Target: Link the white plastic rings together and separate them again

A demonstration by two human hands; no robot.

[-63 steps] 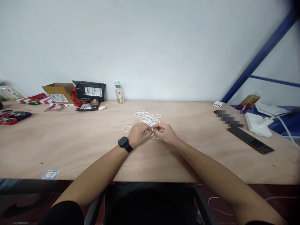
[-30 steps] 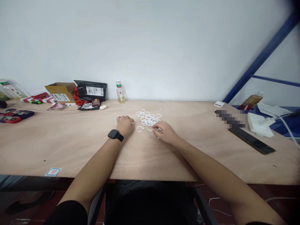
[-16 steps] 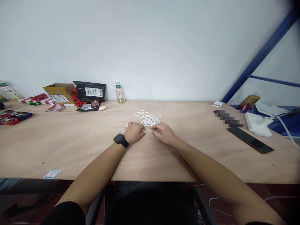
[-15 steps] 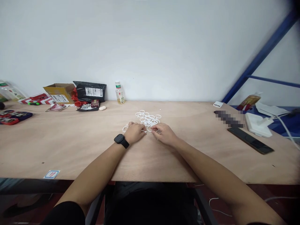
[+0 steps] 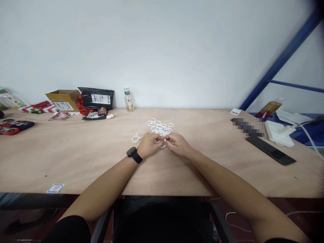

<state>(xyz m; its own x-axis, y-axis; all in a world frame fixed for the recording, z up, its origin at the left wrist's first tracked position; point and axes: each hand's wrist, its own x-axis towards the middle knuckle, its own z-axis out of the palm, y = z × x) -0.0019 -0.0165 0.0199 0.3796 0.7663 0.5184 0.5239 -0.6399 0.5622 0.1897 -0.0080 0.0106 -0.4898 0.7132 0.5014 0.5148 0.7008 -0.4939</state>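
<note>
Both hands meet just in front of a pile of white plastic rings in the middle of the table. My left hand, with a black watch on its wrist, has its thumb and fingers pinched. My right hand pinches from the other side, fingertips almost touching the left ones. Between them is a white ring, its lower curve showing below the fingertips, the rest covered by the fingers. Left of my left hand lies a separate white ring with a small tab, possibly more than one overlapping.
A bottle, a black parcel bag and a cardboard box stand along the wall. On the right lie a phone, a white power adapter and a blurred dark object. The table edge runs close to me.
My left hand has moved right, away from the separate ring, to meet my right hand. The ring at the fingertips now sits between both hands. My right hand has hardly moved.
</note>
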